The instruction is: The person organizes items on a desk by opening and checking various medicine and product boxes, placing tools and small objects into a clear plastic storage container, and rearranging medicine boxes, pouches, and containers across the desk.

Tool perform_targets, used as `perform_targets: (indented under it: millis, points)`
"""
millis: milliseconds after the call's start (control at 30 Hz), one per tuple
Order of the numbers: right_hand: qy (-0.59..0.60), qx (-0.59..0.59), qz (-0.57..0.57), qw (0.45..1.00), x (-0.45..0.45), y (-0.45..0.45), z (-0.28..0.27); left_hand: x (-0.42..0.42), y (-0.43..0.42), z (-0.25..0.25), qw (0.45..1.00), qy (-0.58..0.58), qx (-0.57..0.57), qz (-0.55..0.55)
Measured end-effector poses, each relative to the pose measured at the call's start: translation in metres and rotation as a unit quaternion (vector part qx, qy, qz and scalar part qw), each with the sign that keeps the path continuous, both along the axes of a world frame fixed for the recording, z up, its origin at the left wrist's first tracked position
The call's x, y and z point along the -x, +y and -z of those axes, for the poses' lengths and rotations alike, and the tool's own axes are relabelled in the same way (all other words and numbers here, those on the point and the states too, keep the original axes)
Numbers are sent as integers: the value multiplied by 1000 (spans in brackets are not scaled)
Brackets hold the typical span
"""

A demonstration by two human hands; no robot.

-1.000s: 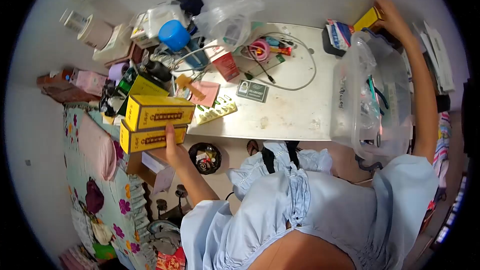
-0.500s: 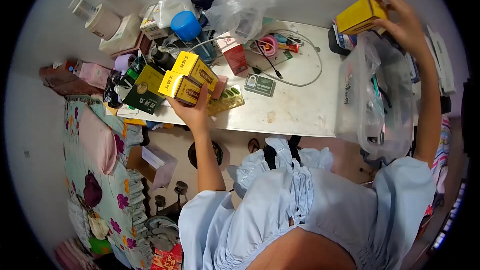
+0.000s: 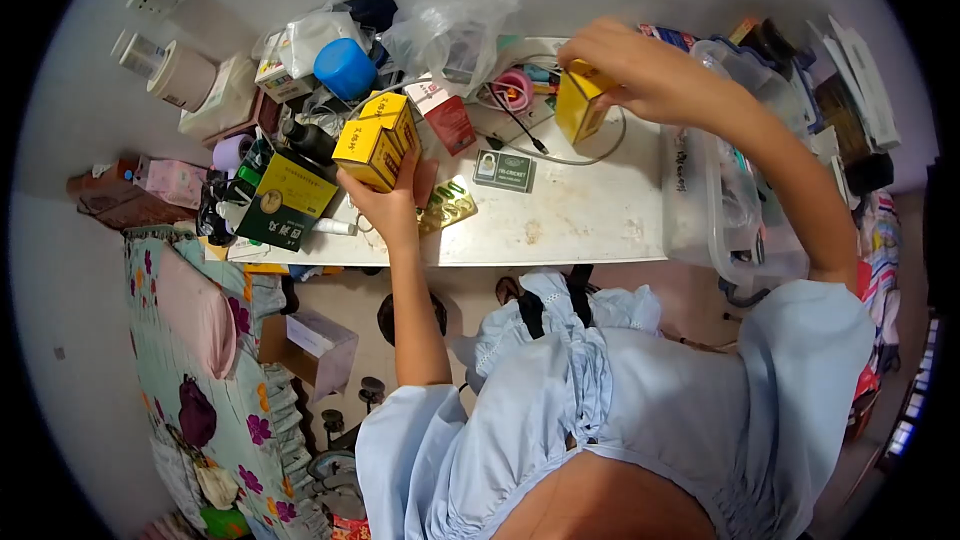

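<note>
Two yellow boxes (image 3: 376, 143) are held side by side in my left hand (image 3: 388, 208), above the left part of the white table (image 3: 590, 235). My right hand (image 3: 617, 68) grips another yellow box (image 3: 579, 103) from above, over the back middle of the table near a looped grey cable. Between the hands stands a red and white box (image 3: 449, 123), and a small dark green box (image 3: 504, 171) lies in front of it. A green blister pack (image 3: 449, 204) is just right of my left hand, and a green and yellow box (image 3: 288, 201) is to its left.
A clear plastic bin (image 3: 690, 202) with tools inside stands at the table's right end. At the back left are a blue-capped bottle (image 3: 345, 68) and a clear plastic bag (image 3: 455, 32). Below are a cardboard box (image 3: 318, 348) and a flowered bed (image 3: 215, 400).
My right hand has carried its yellow box left from behind the bin to the table's back middle. My left hand has brought its two boxes from the table's left edge further over the table.
</note>
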State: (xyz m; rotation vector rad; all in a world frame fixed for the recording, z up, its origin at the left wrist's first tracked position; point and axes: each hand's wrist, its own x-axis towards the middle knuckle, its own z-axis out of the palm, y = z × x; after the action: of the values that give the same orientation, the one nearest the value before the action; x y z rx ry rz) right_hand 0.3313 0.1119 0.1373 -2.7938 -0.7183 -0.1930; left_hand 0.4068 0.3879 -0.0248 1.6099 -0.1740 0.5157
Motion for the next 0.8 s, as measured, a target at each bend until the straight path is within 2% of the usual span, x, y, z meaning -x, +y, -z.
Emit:
perform_targets:
  millis: [133, 200, 267, 333, 400, 500, 567, 667, 700, 800]
  points:
    - [35, 13, -14, 999, -17, 0, 20, 4, -2, -4, 999, 15, -35, -31]
    - [36, 9, -8, 999, -19, -1, 25, 7, -4, -8, 987, 14, -129, -96]
    - [15, 10, -20, 1000, -20, -2, 25, 9, -6, -6, 987, -5, -130, -96]
    - [12, 14, -14, 1000, -16, -1, 19, 12, -9, -5, 979, -33, -143, -143]
    - [11, 16, -10, 1000, -8, 1, 13, 17, -12, -9, 972, -22, -167, -162]
    - [12, 11, 40, 999, 11, 0, -2, 21, -16, -14, 977, -29, -140, -161]
    - [-8, 19, 55, 998, 31, -3, -17, 29, -20, -28, 997, 24, 67, -35]
    - [-45, 22, 64, 997, 63, -6, -31, 32, -11, -33, 998, 25, 49, 18]
    - [-45, 19, 56, 997, 71, -6, -34, 23, 3, -14, 996, 0, -89, -22]
    - [-44, 42, 91, 994, 91, -3, -41, 29, 15, -18, 994, 30, -98, 35]
